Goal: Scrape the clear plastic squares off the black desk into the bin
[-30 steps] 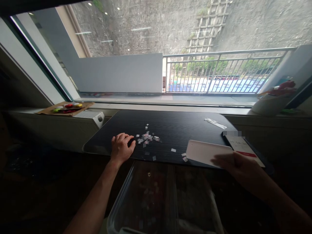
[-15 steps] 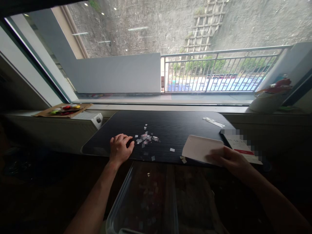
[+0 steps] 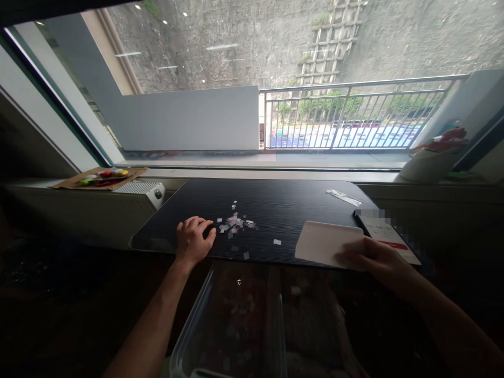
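My right hand [image 3: 380,260] grips a pale flat scraper [image 3: 328,241], a thin sheet with rounded corners and a small hole in one corner. It is tilted over the front edge of the black table [image 3: 283,202]. On the left, my left hand [image 3: 196,239] rests on the tabletop with its fingers loosely bent and apart, holding nothing. Just right of those fingers lies a heap of small paper and plastic scraps [image 3: 236,223]. One white scrap [image 3: 277,242] lies alone between the heap and the scraper.
Below the table's front edge is a clear plastic bin [image 3: 192,325] with scraps inside. A clear plastic strip [image 3: 343,197] and a dark-edged pad [image 3: 388,233] with printed paper lie at the right. Behind stand a radiator [image 3: 144,190] and a window sill holding a white container [image 3: 427,163].
The scraps by the scraper's left corner are gone from the table edge, and a pale piece shows below it over the bin. The scraper has shifted slightly right; my left hand stays put.
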